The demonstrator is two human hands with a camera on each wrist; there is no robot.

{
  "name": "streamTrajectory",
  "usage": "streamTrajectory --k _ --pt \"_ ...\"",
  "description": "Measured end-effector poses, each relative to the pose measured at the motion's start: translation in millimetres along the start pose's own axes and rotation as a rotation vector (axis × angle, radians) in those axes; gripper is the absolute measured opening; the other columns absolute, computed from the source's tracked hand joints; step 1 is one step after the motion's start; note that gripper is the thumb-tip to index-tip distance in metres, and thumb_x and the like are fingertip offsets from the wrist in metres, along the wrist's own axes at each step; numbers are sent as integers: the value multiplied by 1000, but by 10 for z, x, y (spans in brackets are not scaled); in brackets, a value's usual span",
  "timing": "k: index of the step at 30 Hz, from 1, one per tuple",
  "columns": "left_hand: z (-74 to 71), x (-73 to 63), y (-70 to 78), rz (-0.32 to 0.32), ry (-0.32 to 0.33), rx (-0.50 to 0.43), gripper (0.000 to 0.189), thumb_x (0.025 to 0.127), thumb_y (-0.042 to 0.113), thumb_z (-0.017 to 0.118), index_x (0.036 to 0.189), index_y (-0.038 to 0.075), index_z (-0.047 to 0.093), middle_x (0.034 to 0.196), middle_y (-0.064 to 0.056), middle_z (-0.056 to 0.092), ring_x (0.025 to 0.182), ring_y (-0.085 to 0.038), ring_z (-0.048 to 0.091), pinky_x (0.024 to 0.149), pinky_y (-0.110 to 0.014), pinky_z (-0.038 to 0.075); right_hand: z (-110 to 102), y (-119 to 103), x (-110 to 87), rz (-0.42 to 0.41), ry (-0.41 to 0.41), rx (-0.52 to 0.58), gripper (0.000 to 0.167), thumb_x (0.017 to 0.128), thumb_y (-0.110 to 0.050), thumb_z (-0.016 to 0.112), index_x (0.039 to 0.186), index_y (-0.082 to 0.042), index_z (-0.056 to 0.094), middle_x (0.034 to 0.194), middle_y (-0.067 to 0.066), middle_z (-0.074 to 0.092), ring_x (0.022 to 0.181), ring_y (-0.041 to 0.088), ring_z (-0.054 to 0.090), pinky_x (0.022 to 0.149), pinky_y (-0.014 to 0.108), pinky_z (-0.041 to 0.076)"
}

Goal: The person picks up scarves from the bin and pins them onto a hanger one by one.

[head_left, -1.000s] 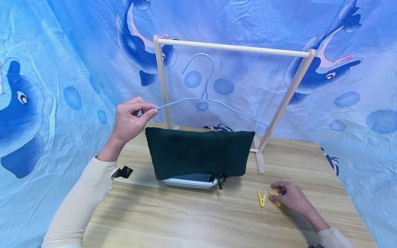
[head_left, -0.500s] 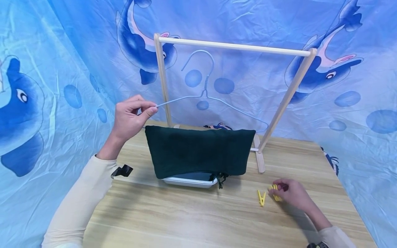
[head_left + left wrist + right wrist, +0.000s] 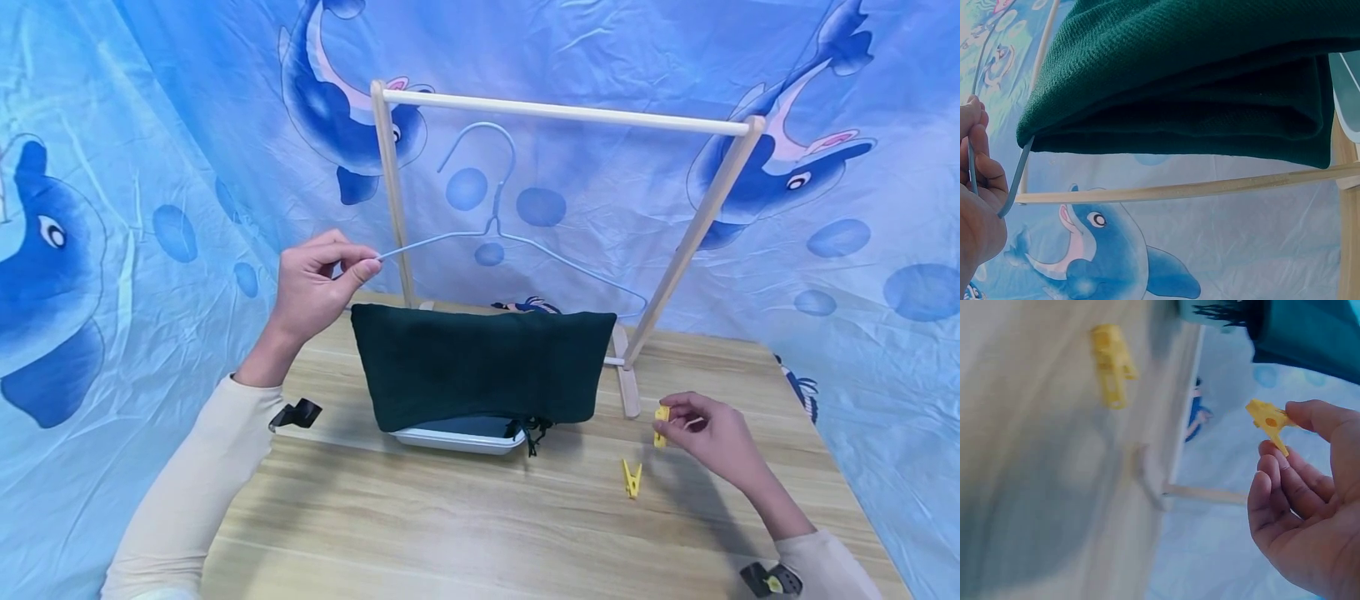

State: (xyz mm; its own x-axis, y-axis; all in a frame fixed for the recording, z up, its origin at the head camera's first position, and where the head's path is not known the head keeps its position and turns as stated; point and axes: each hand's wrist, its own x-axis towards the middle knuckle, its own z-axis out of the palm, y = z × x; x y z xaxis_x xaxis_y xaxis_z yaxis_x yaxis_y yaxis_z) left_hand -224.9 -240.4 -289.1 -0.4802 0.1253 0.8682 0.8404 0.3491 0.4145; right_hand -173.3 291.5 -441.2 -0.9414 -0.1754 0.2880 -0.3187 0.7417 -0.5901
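Observation:
My left hand (image 3: 318,279) pinches the left shoulder of a light blue wire hanger (image 3: 491,229), holding it up in front of the wooden rack. Over the hanger's lower bar hangs a folded dark green cloth (image 3: 483,367) with tassels at its bottom right. In the left wrist view the hanger wire runs from the fingers into the fold of the green cloth (image 3: 1179,69). My right hand (image 3: 708,429) pinches a yellow clothespin (image 3: 661,427) between thumb and fingers, raised over the table. A second yellow clothespin (image 3: 632,479) lies on the tabletop to its left.
A wooden rack (image 3: 562,111) with a top rail stands at the back of the wood-grain table (image 3: 450,533). Below the cloth sits a white tray (image 3: 461,442), mostly hidden. A blue curtain (image 3: 862,250) printed with dolphins encloses the table.
My right hand has picked up one clothespin from the table and moved it up and away from the other. The left hand, hanger and cloth have stayed almost still.

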Motion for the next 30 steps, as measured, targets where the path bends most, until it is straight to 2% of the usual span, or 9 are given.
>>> streamTrajectory --k 9,17,21,25,30 --pt "4 1 -30 -6 5 -15 14 79 -19 75 89 -8 77 69 2 57 65 -9 42 51 -23 21 -125 -273 168 -81 66 84 32 84 -13 85 109 -4 67 90 7 72 77 3 62 66 18 53" --pt "5 2 -42 -6 -5 -6 14 80 -19 75 89 -9 77 69 1 55 65 -9 42 51 -23 21 -237 -528 349 -194 110 179 34 81 -1 85 111 -4 68 91 -2 70 80 6 61 71 14 51" --pt "10 4 -46 -8 -9 -4 14 79 -19 75 89 -9 77 69 1 55 66 -9 43 51 -23 21 -283 -712 443 -264 114 240 38 80 4 83 115 -4 69 95 -3 71 80 7 61 72 14 51" --pt "14 4 -43 -12 -10 -1 14 80 -18 75 89 -9 77 69 0 55 66 -9 43 51 -23 21 -303 -891 532 -351 108 262 46 78 8 83 121 -5 70 96 2 70 79 10 61 73 15 51" --pt "19 9 -38 -21 -15 6 13 81 -17 76 90 -8 77 69 1 55 66 -9 43 51 -23 22 -290 -1119 633 -423 101 273 46 76 7 85 118 -8 74 94 1 72 80 13 62 71 16 52"
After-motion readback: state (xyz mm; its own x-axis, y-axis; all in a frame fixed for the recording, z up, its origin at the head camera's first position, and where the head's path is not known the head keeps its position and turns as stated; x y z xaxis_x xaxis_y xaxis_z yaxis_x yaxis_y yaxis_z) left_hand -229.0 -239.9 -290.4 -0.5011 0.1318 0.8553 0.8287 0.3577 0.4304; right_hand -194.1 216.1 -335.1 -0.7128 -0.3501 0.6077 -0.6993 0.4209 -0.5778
